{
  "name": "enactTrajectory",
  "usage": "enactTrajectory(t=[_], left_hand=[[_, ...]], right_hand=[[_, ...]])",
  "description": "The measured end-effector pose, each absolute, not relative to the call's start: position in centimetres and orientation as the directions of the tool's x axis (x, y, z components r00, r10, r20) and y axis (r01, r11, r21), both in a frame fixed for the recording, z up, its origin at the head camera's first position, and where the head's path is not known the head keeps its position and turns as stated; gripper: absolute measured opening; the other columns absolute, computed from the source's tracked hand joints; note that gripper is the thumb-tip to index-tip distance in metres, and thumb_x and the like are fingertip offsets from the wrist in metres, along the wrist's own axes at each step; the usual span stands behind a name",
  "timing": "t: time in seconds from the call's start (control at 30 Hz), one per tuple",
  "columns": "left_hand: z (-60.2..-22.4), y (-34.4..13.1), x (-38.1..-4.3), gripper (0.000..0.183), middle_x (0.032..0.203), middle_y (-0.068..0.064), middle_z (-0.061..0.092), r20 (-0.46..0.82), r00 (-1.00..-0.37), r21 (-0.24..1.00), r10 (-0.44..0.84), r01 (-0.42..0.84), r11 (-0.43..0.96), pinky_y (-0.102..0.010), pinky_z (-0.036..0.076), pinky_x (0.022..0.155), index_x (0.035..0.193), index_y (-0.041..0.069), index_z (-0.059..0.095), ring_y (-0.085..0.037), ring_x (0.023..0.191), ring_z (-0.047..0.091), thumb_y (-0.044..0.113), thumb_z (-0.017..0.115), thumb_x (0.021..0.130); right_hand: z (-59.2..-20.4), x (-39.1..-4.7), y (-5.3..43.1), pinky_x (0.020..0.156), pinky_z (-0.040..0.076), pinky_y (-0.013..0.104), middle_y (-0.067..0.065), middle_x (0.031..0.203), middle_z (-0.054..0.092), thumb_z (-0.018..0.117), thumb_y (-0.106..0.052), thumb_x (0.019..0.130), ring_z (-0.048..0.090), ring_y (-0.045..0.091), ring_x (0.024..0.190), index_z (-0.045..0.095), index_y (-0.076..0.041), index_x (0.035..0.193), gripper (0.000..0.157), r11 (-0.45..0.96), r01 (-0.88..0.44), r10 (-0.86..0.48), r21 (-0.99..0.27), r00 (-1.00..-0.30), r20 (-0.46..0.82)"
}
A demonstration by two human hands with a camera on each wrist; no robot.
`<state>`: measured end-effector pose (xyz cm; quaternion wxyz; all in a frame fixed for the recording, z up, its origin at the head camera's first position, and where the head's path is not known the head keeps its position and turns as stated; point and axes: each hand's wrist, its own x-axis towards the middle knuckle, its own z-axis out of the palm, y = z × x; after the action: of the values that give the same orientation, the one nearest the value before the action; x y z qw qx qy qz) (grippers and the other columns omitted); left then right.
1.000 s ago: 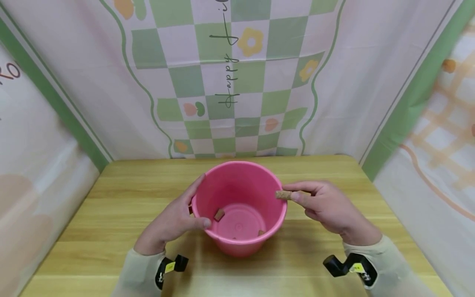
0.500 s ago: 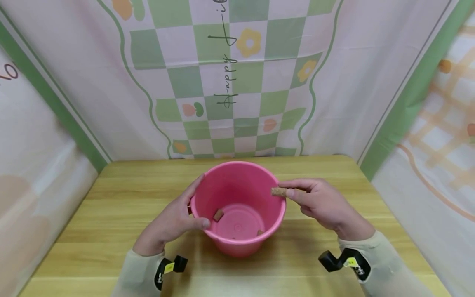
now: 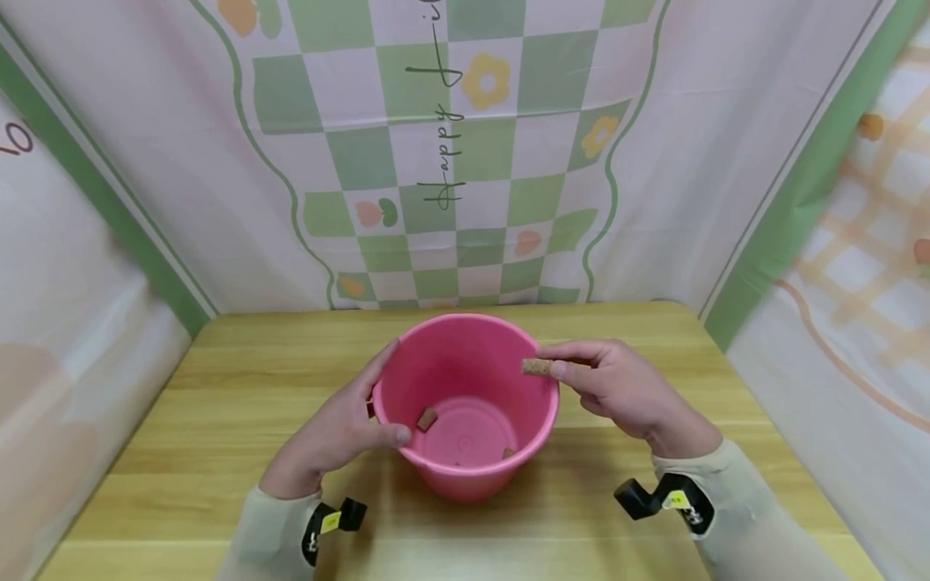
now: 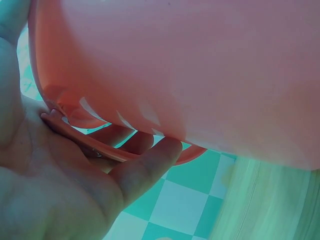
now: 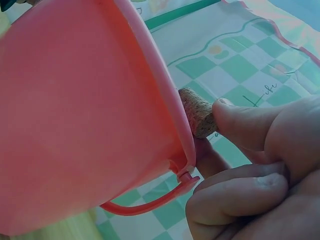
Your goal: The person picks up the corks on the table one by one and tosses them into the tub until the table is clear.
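Note:
A pink plastic bucket (image 3: 468, 482) stands on the table, its mouth tilted toward the head camera. My left hand (image 3: 341, 432) grips its left side, thumb over the rim and fingers along the outside by the handle (image 4: 95, 146). Between thumb and fingers of my right hand (image 3: 621, 391) is a cork (image 3: 536, 367), pinched at one end. The cork's free end reaches over the right rim into the bucket's mouth; the right wrist view shows the cork (image 5: 197, 112) close above the rim. Inside, a brown block-like piece (image 3: 427, 419) lies at left and a smaller brown piece (image 3: 508, 453) at right, partly hidden.
The wooden table (image 3: 276, 363) runs back to a hanging cloth (image 3: 429, 161) with green and white checks. More printed cloth (image 3: 821, 323) hangs along the right side, and another cloth (image 3: 80, 323) on the left. Each wrist carries a black camera mount (image 3: 664, 504).
My right hand has moved left and slightly back along the rim, bringing the cork farther over the bucket's mouth. My left hand and the bucket stay almost still.

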<state>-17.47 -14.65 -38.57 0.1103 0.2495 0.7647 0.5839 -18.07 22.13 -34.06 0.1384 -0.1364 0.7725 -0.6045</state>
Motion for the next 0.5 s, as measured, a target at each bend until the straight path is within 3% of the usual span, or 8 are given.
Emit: enactTrajectory(t=[0.5], left_hand=[[-38.49,-14.6,-17.5,0.109,0.15,-0.009,0.042,0.108,-0.857,0.946,0.503,0.244,0.212,-0.053,0.051,0.091,0.16,0.035,0.015,-0.038,0.126,0.049,0.033,0.086,0.077]], right_hand=[[-33.65,-18.24,21.63,0.04,0.028,0.021,0.016,0.116,0.069,0.068,-0.027,0.097,0.031,0.011,0.044,0.07,-0.009,0.127,0.035,0.271,-0.032,-0.364,-0.962,-0.928,-0.072]])
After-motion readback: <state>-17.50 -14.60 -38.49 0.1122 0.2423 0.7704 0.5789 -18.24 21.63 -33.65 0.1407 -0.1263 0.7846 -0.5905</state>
